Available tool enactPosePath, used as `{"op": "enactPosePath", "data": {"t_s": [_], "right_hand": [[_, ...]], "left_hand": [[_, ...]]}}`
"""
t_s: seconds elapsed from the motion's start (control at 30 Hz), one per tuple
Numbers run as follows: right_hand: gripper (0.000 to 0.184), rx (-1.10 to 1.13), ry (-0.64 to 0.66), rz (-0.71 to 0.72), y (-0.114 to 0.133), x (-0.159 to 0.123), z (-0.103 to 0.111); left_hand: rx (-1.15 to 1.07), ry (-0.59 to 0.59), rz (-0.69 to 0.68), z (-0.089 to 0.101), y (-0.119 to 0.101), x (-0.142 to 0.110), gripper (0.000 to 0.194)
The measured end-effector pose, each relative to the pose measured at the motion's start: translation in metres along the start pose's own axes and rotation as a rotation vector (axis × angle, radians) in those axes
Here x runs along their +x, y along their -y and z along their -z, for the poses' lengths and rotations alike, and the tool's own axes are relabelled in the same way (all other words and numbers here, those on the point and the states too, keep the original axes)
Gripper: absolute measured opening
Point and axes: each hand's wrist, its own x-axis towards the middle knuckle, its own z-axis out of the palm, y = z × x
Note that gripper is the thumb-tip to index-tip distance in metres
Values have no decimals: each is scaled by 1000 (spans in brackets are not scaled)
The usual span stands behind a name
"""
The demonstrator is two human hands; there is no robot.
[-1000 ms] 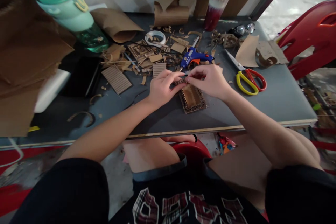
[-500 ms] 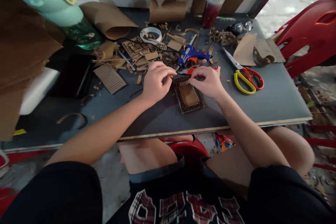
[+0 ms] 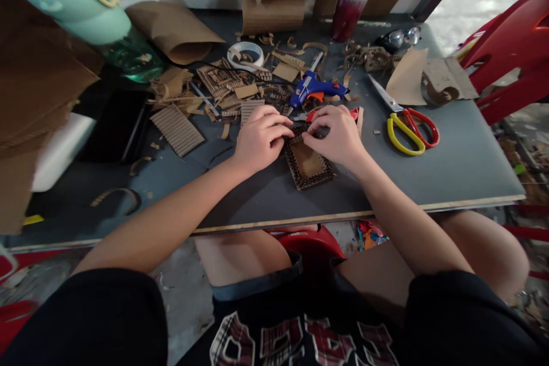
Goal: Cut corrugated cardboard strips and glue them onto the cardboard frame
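Note:
A small brown cardboard frame with a corrugated border lies flat on the dark grey table. My left hand rests at its far left corner, fingers curled and pinching the border. My right hand is closed on the far right edge of the same frame, fingertips pressing the top strip. The two hands nearly touch above the frame. A blue glue gun lies just beyond my fingers.
Yellow and red scissors lie to the right. Cardboard scraps, a corrugated piece, a tape roll, glasses and a green bottle crowd the far side. A red chair stands at right.
Both hands have closed in together on the frame's far edge; the left fingers, slightly apart before, now press down beside the right ones. The view shifted a little.

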Motion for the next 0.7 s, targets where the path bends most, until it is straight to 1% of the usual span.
{"op": "enactPosePath", "data": {"t_s": [0.1,0.2,0.27,0.37,0.47,0.6,0.7], "right_hand": [[13,-16,5,15,0,-2,-2],[11,-45,2,27,0,-3,-2],[12,-73,-41,44,0,-3,1],[20,-99,-99,88,-5,0,7],[27,-99,-74,183,-14,3,10],[29,-122,-40,358,-24,3,5],[28,-175,-26,388,-24,1,0]], "left_hand": [[17,4,-80,1,-1,-1,31],[59,50,-119,2,-1,-1,32],[79,72,-120,2,-1,0,33],[75,50,-132,1,0,0,35],[58,24,-155,0,1,-1,35],[47,29,-158,1,1,-1,34],[38,48,-127,2,0,-1,34]]}}
